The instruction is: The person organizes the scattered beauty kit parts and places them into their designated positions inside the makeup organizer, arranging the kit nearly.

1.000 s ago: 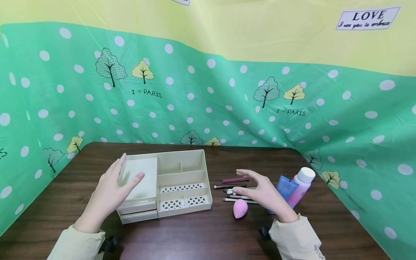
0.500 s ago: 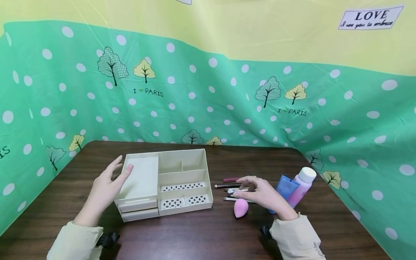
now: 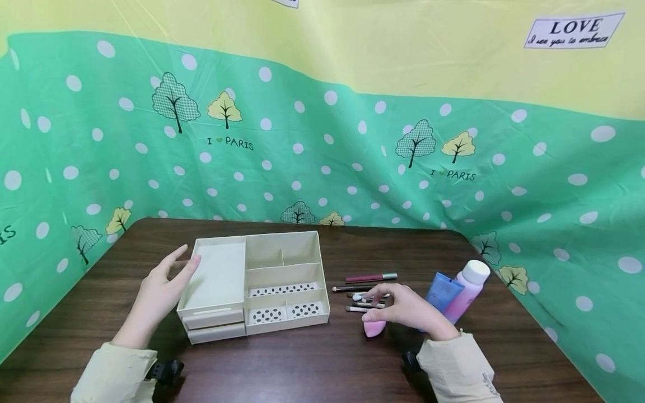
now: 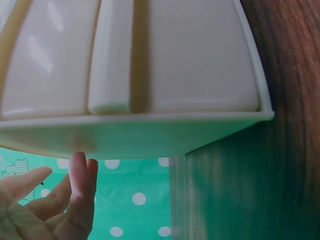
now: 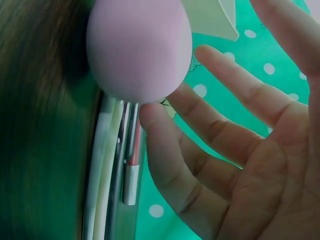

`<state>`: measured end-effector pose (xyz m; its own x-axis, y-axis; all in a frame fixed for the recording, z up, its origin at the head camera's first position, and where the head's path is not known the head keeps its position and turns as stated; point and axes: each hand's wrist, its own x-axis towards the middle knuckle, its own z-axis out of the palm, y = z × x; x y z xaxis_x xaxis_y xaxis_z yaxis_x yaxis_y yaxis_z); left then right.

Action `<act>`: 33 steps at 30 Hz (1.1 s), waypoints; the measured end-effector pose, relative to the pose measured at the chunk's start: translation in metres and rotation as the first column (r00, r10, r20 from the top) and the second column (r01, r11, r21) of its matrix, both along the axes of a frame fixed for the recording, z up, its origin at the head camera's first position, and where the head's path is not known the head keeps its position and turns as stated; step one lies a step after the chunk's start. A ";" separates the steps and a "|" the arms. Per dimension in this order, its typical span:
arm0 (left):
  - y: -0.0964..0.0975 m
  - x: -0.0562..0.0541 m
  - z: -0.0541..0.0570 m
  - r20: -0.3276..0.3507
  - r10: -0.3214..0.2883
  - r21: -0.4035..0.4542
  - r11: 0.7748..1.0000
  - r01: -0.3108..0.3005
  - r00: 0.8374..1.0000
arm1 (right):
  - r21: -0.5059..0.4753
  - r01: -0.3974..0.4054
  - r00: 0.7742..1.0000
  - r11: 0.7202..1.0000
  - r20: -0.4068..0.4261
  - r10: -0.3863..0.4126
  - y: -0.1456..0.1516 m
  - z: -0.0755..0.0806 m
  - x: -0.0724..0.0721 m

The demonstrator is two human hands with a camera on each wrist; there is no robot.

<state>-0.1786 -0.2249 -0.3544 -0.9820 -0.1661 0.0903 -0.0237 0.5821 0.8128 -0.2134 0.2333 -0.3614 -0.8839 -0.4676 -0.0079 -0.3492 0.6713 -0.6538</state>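
Observation:
My right hand (image 3: 405,307) reaches down over a pink makeup sponge (image 3: 373,329), its thumb overlapping the sponge's top in the head view. In the right wrist view the sponge (image 5: 140,50) looms large, with loosely bent fingers (image 5: 215,127) spread beside it. Several makeup brushes (image 3: 356,309) lie just beyond, partly hidden by that hand. On the left, my left hand (image 3: 157,291) is beside the cream organizer box (image 3: 216,274). A fingertip sits right at the box's side wall (image 4: 145,135) in the left wrist view, the fingers relaxed and holding nothing.
Behind my right hand stand a blue tube (image 3: 444,292) and a pink bottle (image 3: 467,288) with a white cap. A dark red pencil-like stick (image 3: 365,278) lies behind the brushes. The organizer has divided compartments (image 3: 282,274) and two front drawers. A polka-dot curtain (image 3: 322,140) backs the brown table (image 3: 282,369).
My right hand has lowered from above the brushes toward the sponge, its fingers drawing closer together. My left hand has shifted slightly left and down beside the organizer.

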 end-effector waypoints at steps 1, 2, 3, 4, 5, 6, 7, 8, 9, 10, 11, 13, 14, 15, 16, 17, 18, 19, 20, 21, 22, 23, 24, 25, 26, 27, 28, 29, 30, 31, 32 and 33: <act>0.000 0.000 0.000 0.002 -0.002 0.004 1.000 0.002 1.000 | 0.004 -0.008 1.000 1.000 -0.003 0.008 0.001 -0.001 0.000; 0.000 0.000 -0.001 0.003 -0.004 0.009 1.000 0.004 1.000 | 0.008 -0.014 1.000 1.000 -0.003 0.014 0.001 -0.001 0.000; -0.001 0.000 -0.002 0.005 -0.004 0.014 1.000 0.004 1.000 | 0.012 -0.020 1.000 1.000 0.000 0.020 0.002 -0.001 0.000; -0.001 0.000 -0.002 0.007 -0.003 0.018 1.000 0.003 1.000 | 0.019 -0.027 1.000 0.999 0.003 0.027 0.002 -0.001 0.000; -0.001 0.000 -0.003 0.008 -0.003 0.024 1.000 0.002 1.000 | 0.026 -0.032 0.999 0.999 0.007 0.032 0.002 -0.001 0.000; -0.002 0.000 -0.003 0.008 -0.001 0.028 1.000 0.001 1.000 | 0.033 -0.033 0.999 0.999 0.015 0.032 0.003 -0.001 -0.001; -0.002 -0.001 -0.004 0.009 0.001 0.031 1.000 -0.001 1.000 | 0.038 -0.033 0.999 0.999 0.026 0.032 0.003 -0.001 -0.001; -0.003 -0.001 -0.004 0.010 0.003 0.035 0.999 -0.003 1.000 | 0.039 -0.033 0.999 0.999 0.040 0.032 0.003 -0.001 -0.001; -0.003 -0.001 -0.005 0.013 0.003 0.036 0.999 -0.003 1.000 | 0.036 -0.033 0.998 0.999 0.057 0.031 0.003 -0.001 -0.001; -0.004 -0.001 -0.005 0.013 0.003 0.036 0.999 -0.003 1.000 | 0.033 -0.036 0.997 0.999 0.070 0.033 0.003 -0.001 -0.002; -0.004 -0.002 -0.005 0.014 0.003 0.036 0.999 -0.004 1.000 | 0.030 -0.034 0.996 0.999 0.083 0.031 0.003 -0.002 -0.002; -0.005 -0.003 -0.006 0.017 0.002 0.037 0.999 -0.002 1.000 | 0.021 -0.033 0.994 0.999 0.108 0.031 0.003 -0.002 -0.002; -0.005 -0.003 -0.007 0.018 0.000 0.037 0.999 -0.001 1.000 | 0.012 -0.034 0.992 0.999 0.124 0.032 0.003 -0.002 -0.002; -0.005 -0.004 -0.007 0.021 -0.002 0.036 0.999 0.001 1.000 | 0.003 -0.036 0.989 0.999 0.142 0.036 0.004 -0.002 -0.002; -0.005 -0.004 -0.007 0.021 -0.004 0.038 0.999 0.003 1.000 | -0.009 -0.041 0.987 0.999 0.155 0.042 0.004 -0.002 -0.001; -0.005 -0.005 -0.008 0.025 -0.008 0.043 0.999 0.007 1.000 | -0.021 -0.041 0.984 0.999 0.171 0.044 0.004 -0.003 -0.001; -0.005 -0.005 -0.008 0.029 -0.014 0.050 0.999 0.012 0.999 | -0.036 -0.045 0.982 0.998 0.184 0.051 0.005 -0.003 0.000; -0.005 -0.005 -0.008 0.027 -0.016 0.053 0.998 0.015 0.999 | -0.050 -0.052 0.979 0.997 0.196 0.061 0.005 -0.003 0.000; -0.006 -0.004 -0.008 0.025 -0.020 0.059 0.998 0.019 0.999 | -0.063 -0.056 0.976 0.996 0.207 0.068 0.004 -0.004 0.001; -0.006 -0.004 -0.008 0.021 -0.024 0.066 0.998 0.022 0.999 | -0.077 -0.059 0.974 0.995 0.215 0.074 0.004 -0.004 0.001; -0.005 -0.004 -0.008 0.019 -0.030 0.073 0.997 0.029 0.999 | -0.090 -0.061 0.973 0.994 0.218 0.080 0.004 -0.005 0.002; -0.005 -0.004 -0.008 0.016 -0.037 0.081 0.996 0.036 0.999 | -0.098 -0.060 0.972 0.993 0.220 0.081 0.004 -0.006 0.002; -0.005 -0.004 -0.008 0.010 -0.042 0.084 0.996 0.041 0.999 | -0.104 -0.060 0.972 0.993 0.220 0.082 0.004 -0.006 0.003; -0.005 -0.004 -0.009 0.004 -0.046 0.087 0.995 0.046 0.999 | -0.107 -0.059 0.972 0.992 0.222 0.082 0.004 -0.007 0.003; -0.005 -0.004 -0.009 0.004 -0.050 0.091 0.995 0.049 0.999 | -0.105 -0.056 0.972 0.993 0.223 0.078 0.004 -0.007 0.004; -0.005 -0.004 -0.009 0.005 -0.052 0.092 0.994 0.052 0.999 | -0.106 -0.054 0.971 0.993 0.226 0.077 0.004 -0.007 0.004; -0.006 -0.004 -0.009 0.007 -0.054 0.090 0.995 0.053 0.999 | -0.100 -0.053 0.971 0.994 0.228 0.075 0.003 -0.007 0.004; -0.006 -0.004 -0.010 0.010 -0.056 0.091 0.994 0.055 0.998 | -0.092 -0.049 0.971 0.995 0.230 0.069 0.003 -0.007 0.003; -0.006 -0.004 -0.010 0.013 -0.057 0.091 0.994 0.056 0.998 | -0.084 -0.046 0.971 0.995 0.232 0.064 0.002 -0.007 0.003; -0.006 -0.004 -0.010 0.017 -0.058 0.092 0.994 0.056 0.998 | -0.075 -0.044 0.971 0.996 0.232 0.061 0.002 -0.007 0.003; -0.007 -0.004 -0.011 0.022 -0.058 0.092 0.994 0.056 0.998 | -0.068 -0.043 0.971 0.997 0.231 0.058 0.002 -0.007 0.003; -0.007 -0.004 -0.011 0.024 -0.058 0.093 0.994 0.056 0.998 | -0.067 -0.045 0.971 0.997 0.230 0.059 0.002 -0.007 0.003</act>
<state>-0.1824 -0.2319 -0.3656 -0.9919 -0.1161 0.0510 -0.0149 0.5058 0.8625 -0.2103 0.2351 -0.3683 -0.8357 -0.5188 -0.1802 -0.2167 0.6129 -0.7599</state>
